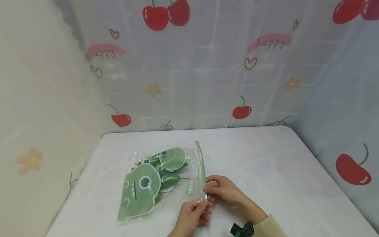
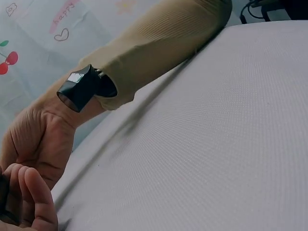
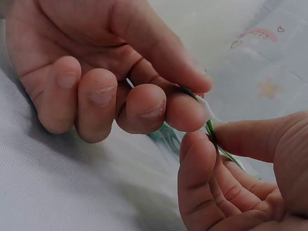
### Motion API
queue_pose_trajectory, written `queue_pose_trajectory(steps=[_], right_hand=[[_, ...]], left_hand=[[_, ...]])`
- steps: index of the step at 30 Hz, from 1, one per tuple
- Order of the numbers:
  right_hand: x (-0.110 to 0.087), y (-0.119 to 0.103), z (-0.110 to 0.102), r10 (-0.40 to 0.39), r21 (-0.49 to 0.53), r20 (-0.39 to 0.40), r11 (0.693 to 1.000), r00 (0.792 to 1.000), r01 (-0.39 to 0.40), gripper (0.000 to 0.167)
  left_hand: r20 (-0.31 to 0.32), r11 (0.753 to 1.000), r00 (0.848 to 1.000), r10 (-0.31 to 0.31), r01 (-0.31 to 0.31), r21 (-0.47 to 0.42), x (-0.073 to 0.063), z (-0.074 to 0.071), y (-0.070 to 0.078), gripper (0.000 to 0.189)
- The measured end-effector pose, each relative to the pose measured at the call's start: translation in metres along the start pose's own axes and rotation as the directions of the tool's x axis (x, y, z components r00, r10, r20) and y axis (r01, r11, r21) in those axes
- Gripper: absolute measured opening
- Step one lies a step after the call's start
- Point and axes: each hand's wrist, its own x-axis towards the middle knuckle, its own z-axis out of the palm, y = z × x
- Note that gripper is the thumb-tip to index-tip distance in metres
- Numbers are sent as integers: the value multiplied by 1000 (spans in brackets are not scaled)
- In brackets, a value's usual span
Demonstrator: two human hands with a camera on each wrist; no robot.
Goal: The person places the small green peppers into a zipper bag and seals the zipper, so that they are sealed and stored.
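Note:
A clear zip bag [image 1: 185, 194] with a green monster print lies on the table, its green zip edge [image 1: 201, 161] to the right. Inside show several glossy green pieces [image 1: 170, 180], some with thin dark stems, partly hidden by the print. At the zip's near corner, my left hand [image 1: 189, 215] pinches the edge beside a white slider [image 3: 204, 108] between thumb and forefinger, other fingers curled. Just beyond it my right hand [image 1: 226, 194] pinches the same green strip. In the left wrist view, my left fingers [image 2: 36, 197] overlap my right hand [image 2: 41, 137].
The white table [image 1: 266, 158] runs back to a curtain [image 1: 192, 82] printed with cherries, flowers and hearts, which also hangs along both sides. A black wrist device [image 1: 242, 229] sits at my right cuff, by the beige sleeve [image 1: 269, 227].

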Motion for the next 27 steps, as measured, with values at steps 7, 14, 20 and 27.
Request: queue_pose_trajectory(steps=[7,14,20,27], right_hand=[[-1,1,-2,26,-70,84,997,996,-20,26],[-3,3,-3,47,-150,111,988,993,-30,17],[-6,4,-3,53,-192,161,981,985,-22,19],[-7,5,-2,53,-190,169,982,984,-21,22]], left_hand=[[-29,992,997,75,-72,106,0,-2,-2,40],[-39,995,998,53,-49,89,0,-3,-2,38],[-28,993,997,66,-63,98,1,-5,-2,37],[-23,990,997,78,-75,122,1,-5,-3,39]])
